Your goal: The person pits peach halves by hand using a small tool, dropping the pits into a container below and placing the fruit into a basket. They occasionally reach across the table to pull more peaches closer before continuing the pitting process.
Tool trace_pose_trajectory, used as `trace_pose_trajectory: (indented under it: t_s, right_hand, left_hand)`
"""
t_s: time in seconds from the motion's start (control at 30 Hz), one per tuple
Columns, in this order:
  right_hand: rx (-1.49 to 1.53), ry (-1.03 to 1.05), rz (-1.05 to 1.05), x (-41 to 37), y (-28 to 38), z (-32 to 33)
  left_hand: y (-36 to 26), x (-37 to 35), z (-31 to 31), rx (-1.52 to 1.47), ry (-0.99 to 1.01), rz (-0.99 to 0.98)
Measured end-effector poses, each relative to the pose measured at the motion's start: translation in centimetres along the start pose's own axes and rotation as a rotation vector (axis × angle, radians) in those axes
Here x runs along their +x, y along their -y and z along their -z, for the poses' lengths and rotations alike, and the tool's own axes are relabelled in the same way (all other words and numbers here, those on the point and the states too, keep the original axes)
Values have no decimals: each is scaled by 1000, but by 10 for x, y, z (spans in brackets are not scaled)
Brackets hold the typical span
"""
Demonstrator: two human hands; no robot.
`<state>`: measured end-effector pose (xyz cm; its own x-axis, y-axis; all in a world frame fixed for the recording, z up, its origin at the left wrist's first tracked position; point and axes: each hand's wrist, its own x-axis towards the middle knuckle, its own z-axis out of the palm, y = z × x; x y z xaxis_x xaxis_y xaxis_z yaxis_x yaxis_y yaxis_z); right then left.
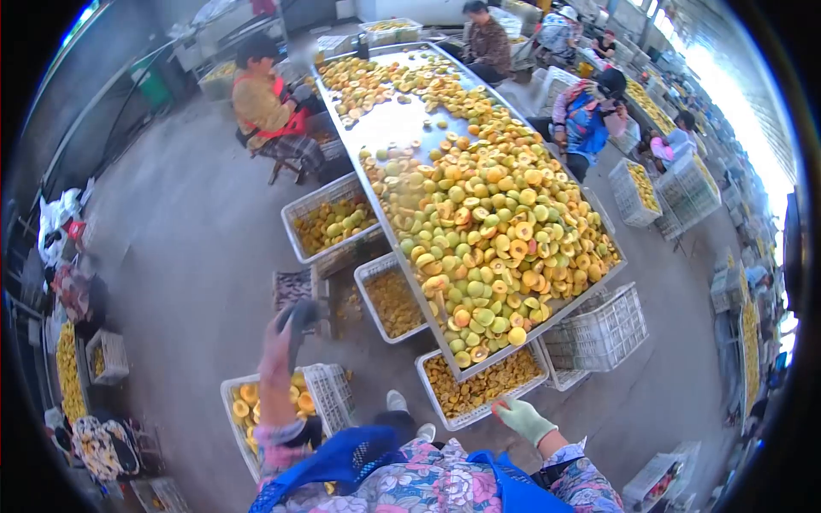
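My left hand [298, 323] is raised at the left of the table, smeared by motion and dark grey at its end. Its fingers do not show clearly. A white crate [329, 398] with whole-looking orange-yellow fruit stands below that forearm. My right hand [526, 420], in a pale knitted glove, hangs just off the table's near corner with its fingers closed. Something small and red shows at its fingertips, too small to name. Close beside it is a crate [453, 422] of brownish-yellow pieces. Halved peaches [487, 231] lie heaped on the metal table [385, 124].
More crates stand along the table's left side, one with peach halves [332, 224] and one with yellow pieces [392, 303]. A stacked white crate [599, 329] sits at the right corner. Several people sit around, one in a red apron [291, 111] at the far left.
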<state>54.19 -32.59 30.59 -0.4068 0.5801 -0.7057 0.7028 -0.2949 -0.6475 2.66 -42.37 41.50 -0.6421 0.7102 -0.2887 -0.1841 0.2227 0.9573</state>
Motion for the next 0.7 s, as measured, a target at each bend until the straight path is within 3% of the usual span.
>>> trace_pose_trajectory:
  t_s: [0.07,0.13,0.27,0.37,0.47,0.53,0.63,0.7]
  right_hand:
    - [-792,-127,78,-17,-22,8]
    - [-828,-141,-208,-46,-23,7]
    - [-665,-77,-285,-63,-101,-13]
    - [-657,76,-324,-56,-109,-21]
    - [-580,-39,-349,-29,-75,-19]
    - [-508,-152,-409,3,-44,-26]
    - [-97,-487,-526,37,37,-39]
    - [-58,-380,-516,61,74,-55]
  left_hand:
    - [4,-39,26,90,-1,-121]
    - [6,-57,47,126,-52,-71]
    - [-31,-73,52,370,127,-79]
    - [-55,-44,48,485,258,-114]
    - [-92,15,42,700,343,-252]
    - [-116,69,34,1023,400,-406]
    - [-116,164,31,1137,414,-525]
    - [-138,210,19,1242,489,-509]
